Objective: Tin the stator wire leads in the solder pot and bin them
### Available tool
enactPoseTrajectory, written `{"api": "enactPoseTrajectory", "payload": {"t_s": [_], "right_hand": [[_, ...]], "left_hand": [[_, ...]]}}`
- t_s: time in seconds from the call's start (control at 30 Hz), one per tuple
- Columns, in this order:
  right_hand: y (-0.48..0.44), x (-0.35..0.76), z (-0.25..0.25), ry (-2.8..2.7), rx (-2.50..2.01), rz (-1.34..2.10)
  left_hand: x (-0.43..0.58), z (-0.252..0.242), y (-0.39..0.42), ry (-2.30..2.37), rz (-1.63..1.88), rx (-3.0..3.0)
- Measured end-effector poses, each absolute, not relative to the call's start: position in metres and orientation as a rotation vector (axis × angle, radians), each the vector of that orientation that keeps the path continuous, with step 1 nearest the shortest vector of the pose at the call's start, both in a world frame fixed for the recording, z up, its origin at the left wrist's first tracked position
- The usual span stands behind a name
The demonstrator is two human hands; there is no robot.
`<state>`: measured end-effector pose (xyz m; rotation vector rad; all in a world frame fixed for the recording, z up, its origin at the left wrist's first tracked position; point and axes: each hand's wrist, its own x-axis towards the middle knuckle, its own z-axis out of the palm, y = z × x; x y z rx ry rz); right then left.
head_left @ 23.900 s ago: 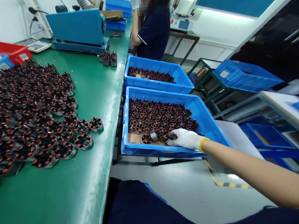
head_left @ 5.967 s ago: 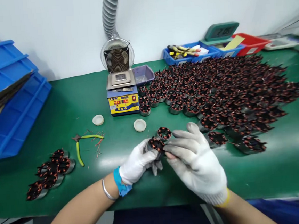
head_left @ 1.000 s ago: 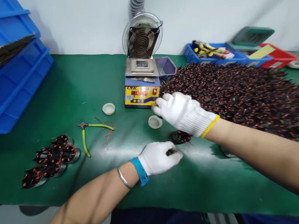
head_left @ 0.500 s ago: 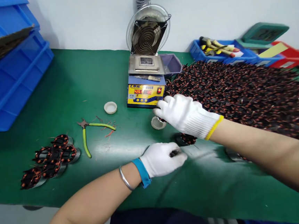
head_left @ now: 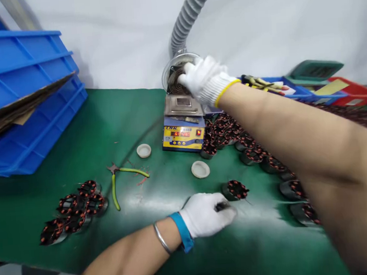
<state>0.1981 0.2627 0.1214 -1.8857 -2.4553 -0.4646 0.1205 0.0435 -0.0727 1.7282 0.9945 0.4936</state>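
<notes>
My right hand (head_left: 202, 76), in a white knit glove, is raised in front of the round fan guard (head_left: 177, 81) above the yellow and blue solder unit (head_left: 183, 135). Its fingers are blurred, and what they hold, if anything, cannot be made out. Resting low over the table, my left hand (head_left: 208, 214) is gloved, with curled fingers near a single wound coil part (head_left: 235, 190); a small dark thing shows between thumb and fingers. Two small white dishes sit in front of the unit, one nearer (head_left: 200, 169) and one farther left (head_left: 144, 150).
Green-handled cutters (head_left: 115, 186) lie beside wire scraps. Several coil parts (head_left: 72, 211) stand at the left, and many more (head_left: 252, 155) fill the right. Blue crates (head_left: 31, 121) rise at the left. A blue bin of tools and a red bin (head_left: 360, 96) sit at the back right.
My right hand has risen from beside the nearer dish to the fan guard. My left hand stays near the single coil part. The view has tilted upward.
</notes>
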Motion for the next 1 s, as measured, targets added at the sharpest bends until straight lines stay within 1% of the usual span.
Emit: {"api": "enactPoseTrajectory", "payload": {"t_s": [0.1,0.23,0.33,0.4,0.5,0.6,0.73,0.9,1.0], "right_hand": [[0.286,0.185,0.116,-2.581,-1.838,-0.503],[0.294,0.184,0.106,-2.631,-1.801,-0.465],[0.299,0.189,0.111,-2.604,-1.829,-0.455],[0.302,0.194,0.119,-2.510,-1.923,-0.441],[0.304,0.199,0.124,-2.269,-2.057,-0.304],[0.302,0.201,0.115,-2.144,-1.979,-0.177],[0.297,0.198,0.100,-2.104,-1.949,-0.129],[0.282,0.212,0.114,-2.008,-1.963,-0.075],[0.257,0.238,0.119,-1.842,-1.942,0.047]], "left_hand": [[0.120,-0.071,0.044,0.982,0.496,1.737],[0.120,-0.072,0.045,0.982,0.496,1.716],[0.121,-0.074,0.045,0.976,0.490,1.692],[0.122,-0.075,0.046,0.969,0.483,1.686],[0.122,-0.074,0.047,0.965,0.487,1.677],[0.122,-0.073,0.049,0.968,0.495,1.658],[0.121,-0.073,0.049,0.968,0.503,1.646],[0.120,-0.073,0.049,0.960,0.534,1.658],[0.119,-0.070,0.050,0.959,0.554,1.646]]}}
